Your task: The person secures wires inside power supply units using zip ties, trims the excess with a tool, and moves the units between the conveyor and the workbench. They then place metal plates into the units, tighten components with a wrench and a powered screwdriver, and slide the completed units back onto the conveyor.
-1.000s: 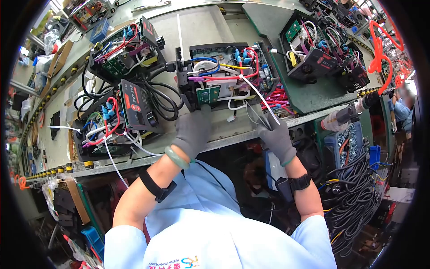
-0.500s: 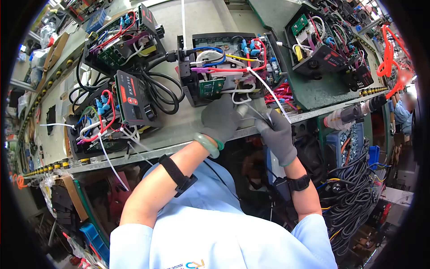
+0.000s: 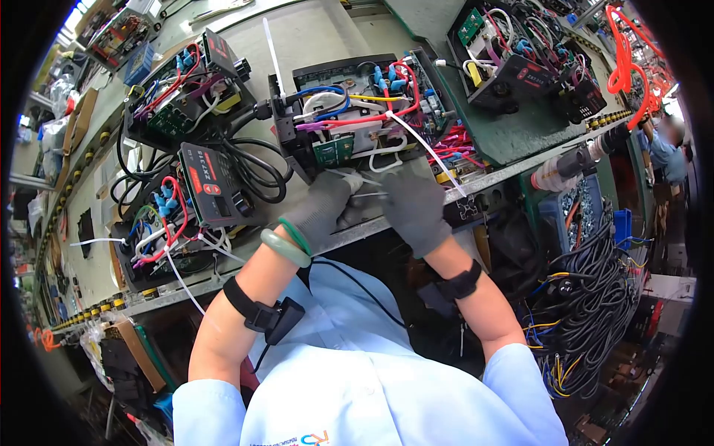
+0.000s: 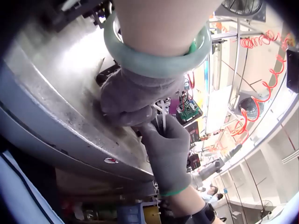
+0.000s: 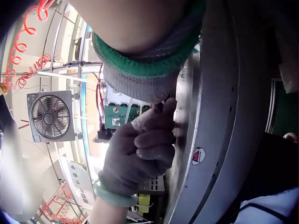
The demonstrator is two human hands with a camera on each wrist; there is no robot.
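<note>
In the head view both gloved hands meet at the front edge of an opened machine unit (image 3: pixel 357 104) with a green circuit board (image 3: pixel 333 152) and coloured wires. My left hand (image 3: pixel 321 208), with a pale green bangle (image 3: pixel 286 247) at its wrist, pinches white wire (image 3: pixel 355 181) just below the board. Opposite it, my right hand (image 3: pixel 416 212) has its fingers curled at the strands' other end, its back turned up. The left wrist view has white strands (image 4: pixel 161 115) running between the two hands' fingertips. A long white cable tie (image 3: pixel 428 149) sticks out from the unit's red wires.
Two more open units, one with a ZXT315 panel (image 3: pixel 208 182), stand left beside coiled black cable (image 3: pixel 260 175). Another unit (image 3: pixel 513 70) sits on a green board (image 3: pixel 513 134) at right. A power driver (image 3: pixel 573 167) hangs by the metal table edge (image 3: pixel 357 239), near bundled black cables (image 3: pixel 580 297).
My right hand has turned over and come left, closer to my left hand. The left hand first went right to the white wire, then drew back left with it pinched.
</note>
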